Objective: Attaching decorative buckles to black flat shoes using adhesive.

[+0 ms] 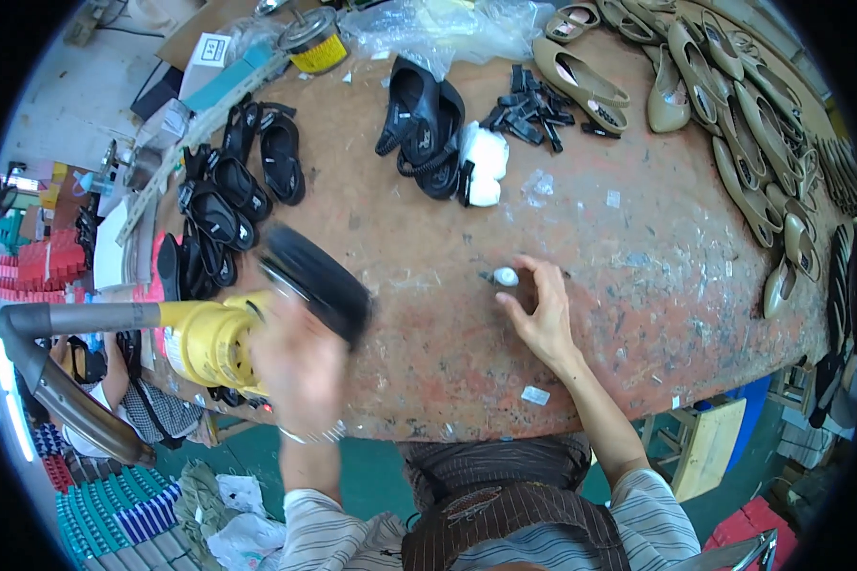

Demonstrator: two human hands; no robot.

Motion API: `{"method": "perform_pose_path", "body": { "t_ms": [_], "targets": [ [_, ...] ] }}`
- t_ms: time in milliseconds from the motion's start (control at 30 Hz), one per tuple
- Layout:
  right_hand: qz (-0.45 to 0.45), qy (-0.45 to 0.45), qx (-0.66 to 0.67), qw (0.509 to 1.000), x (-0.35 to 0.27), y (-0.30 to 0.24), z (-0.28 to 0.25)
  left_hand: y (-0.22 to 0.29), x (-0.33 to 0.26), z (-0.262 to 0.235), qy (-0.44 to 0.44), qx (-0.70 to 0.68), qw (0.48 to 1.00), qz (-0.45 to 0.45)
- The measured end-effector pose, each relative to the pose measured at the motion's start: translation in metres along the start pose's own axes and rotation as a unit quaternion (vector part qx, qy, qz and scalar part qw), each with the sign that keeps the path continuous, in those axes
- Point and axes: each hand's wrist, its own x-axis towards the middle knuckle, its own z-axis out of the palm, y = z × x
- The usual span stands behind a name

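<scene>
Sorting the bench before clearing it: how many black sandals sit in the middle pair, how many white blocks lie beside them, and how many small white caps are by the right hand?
Black sandals in the middle pair: 2
White blocks beside them: 2
Small white cap by the right hand: 1
Total: 5

My feed is bright, evenly daylit, with soft shadows only. Fisheye bends the workbench (638,285) edge, with black vignette in the corners. My left hand (300,366) and its black shoe (319,281) smear with motion blur.
</scene>
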Motion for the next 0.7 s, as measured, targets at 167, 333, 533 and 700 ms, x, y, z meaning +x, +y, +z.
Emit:
{"method": "perform_pose_path", "body": {
  "t_ms": [167,333,533,700],
  "targets": [
    [-0.033,0.009,-0.022,0.999,0.000,0.000,0.013,0.138,0.202,0.015,-0.127,-0.049,0.990,-0.027],
    [-0.033,0.035,-0.022,0.999,0.001,0.001,0.016,0.053,0.271,0.040,0.064,0.220,0.939,0.257],
    [-0.034,0.041,-0.005,0.999,-0.001,0.005,0.015,-0.119,0.244,0.066,-0.110,0.622,0.767,-0.111],
    [-0.020,0.062,0.039,0.997,-0.002,0.009,0.014,-0.105,0.204,0.030,-0.177,0.536,0.825,-0.041]
  ]
}}
